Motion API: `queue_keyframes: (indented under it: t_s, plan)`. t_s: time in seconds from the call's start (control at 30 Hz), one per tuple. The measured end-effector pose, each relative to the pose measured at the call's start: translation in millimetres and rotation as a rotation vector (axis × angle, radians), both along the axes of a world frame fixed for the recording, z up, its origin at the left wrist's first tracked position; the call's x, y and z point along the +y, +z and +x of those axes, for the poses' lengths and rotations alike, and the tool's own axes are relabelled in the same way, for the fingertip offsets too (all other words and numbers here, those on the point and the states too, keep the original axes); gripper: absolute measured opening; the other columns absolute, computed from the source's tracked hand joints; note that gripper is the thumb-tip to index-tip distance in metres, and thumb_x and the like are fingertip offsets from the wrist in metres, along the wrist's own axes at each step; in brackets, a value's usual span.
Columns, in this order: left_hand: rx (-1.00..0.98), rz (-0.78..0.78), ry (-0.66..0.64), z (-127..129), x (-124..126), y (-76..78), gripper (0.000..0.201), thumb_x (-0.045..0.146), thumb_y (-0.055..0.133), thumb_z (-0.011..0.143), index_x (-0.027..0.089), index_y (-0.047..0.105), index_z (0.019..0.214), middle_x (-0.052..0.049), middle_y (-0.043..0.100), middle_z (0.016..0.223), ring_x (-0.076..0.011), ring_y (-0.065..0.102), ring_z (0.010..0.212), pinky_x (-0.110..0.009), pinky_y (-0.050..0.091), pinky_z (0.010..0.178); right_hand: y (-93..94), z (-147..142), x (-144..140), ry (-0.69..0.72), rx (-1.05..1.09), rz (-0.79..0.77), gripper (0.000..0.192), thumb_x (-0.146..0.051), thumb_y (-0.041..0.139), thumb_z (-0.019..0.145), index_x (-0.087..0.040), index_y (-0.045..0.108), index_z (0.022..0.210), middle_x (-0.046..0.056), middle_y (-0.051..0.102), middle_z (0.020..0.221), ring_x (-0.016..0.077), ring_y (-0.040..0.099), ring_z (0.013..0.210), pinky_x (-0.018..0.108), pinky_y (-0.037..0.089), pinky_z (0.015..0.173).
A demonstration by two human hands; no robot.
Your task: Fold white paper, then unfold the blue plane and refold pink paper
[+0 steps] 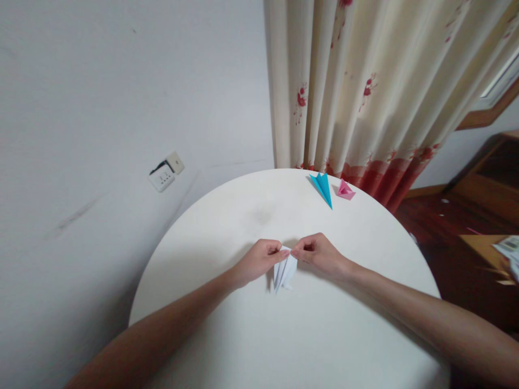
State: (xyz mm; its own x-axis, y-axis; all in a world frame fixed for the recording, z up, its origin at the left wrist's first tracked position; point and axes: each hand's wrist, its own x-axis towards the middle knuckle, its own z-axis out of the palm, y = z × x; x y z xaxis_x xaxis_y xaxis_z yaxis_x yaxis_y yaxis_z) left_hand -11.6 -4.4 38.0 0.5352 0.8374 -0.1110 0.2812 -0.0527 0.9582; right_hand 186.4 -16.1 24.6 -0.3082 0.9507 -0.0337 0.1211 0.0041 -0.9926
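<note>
both hands meet at the middle of the round white table (251,346). left hand (259,261) and right hand (320,254) each pinch the top edge of a folded white paper piece (284,273), fingertips nearly touching each other above it. left grip: thumb and forefinger narrow, closed on the paper's upper left corner. right grip: same, narrow pinch on the upper right corner. the paper hangs down from the two pinches, tapering to a point toward the person, its lower tip at or just over the table surface; cannot tell if it touches. folds run lengthwise along it. forearms come in from the lower left and lower right, resting low over the table.

far side of the table, well apart from the hands: a blue folded paper shape (323,187), pointed, and just beside it on the right a smaller pink folded paper shape (345,190). behind the table a cream curtain (365,81) with red flowers, a wall socket (165,172) on the left wall.
</note>
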Motion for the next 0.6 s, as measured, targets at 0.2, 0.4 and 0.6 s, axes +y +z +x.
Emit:
queue_keyframes:
  t_s: [0.2,0.4,0.6]
  plan:
    - [0.014,-0.015,0.012,-6.2,7.5,-7.5,0.036,0.043,0.071,0.075,0.009,0.069,0.083,-0.004,0.064,0.071,-0.0134,0.056,0.061,-0.023,0.041,0.055,4.2,0.8,4.9,-0.136,0.07,0.02,0.034,-0.046,0.071,0.071,-0.014,0.065,0.063,0.0,0.056,0.057,0.0108,0.047,0.055,0.025,0.036,0.053]
    - [0.203,0.044,-0.106,-16.2,7.9,-5.9,0.03,0.04,0.068,0.077,0.011,0.069,0.071,0.0,0.06,0.06,-0.0111,0.05,0.051,-0.022,0.033,0.047,4.6,3.9,4.3,0.088,-0.042,0.164,0.027,-0.04,0.074,0.074,-0.014,0.07,0.077,-0.002,0.056,0.064,0.0095,0.043,0.059,0.024,0.033,0.055]
    - [0.106,0.481,0.248,-22.1,14.9,18.1,0.025,0.036,0.066,0.081,0.018,0.067,0.099,-0.006,0.066,0.097,-0.0192,0.06,0.094,-0.03,0.047,0.082,0.6,8.2,10.2,-0.166,0.159,0.03,0.032,-0.042,0.077,0.07,-0.014,0.065,0.064,-0.003,0.054,0.056,0.0081,0.043,0.054,0.023,0.033,0.052]
